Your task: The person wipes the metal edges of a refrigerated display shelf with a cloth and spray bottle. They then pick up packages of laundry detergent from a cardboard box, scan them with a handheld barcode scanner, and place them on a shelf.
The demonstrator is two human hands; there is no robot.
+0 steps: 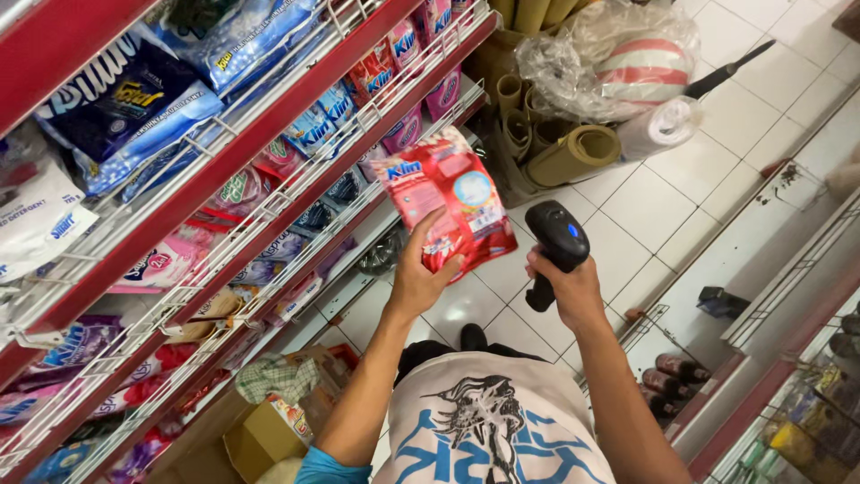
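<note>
Items in hand: two.
My left hand (417,285) grips one red detergent pouch (448,199); my right hand (566,289) is closed around one black barcode scanner (555,242).

A white tiled floor (654,206) runs down a narrow shop aisle. On one side stand red shelves (224,161) with white wire fronts, packed with soft packets. At the aisle's far end lean rolled mats (573,152) and a plastic-wrapped bundle (627,63). Opposite, a low red-edged rack (770,376) holds bottles (672,376).
</note>
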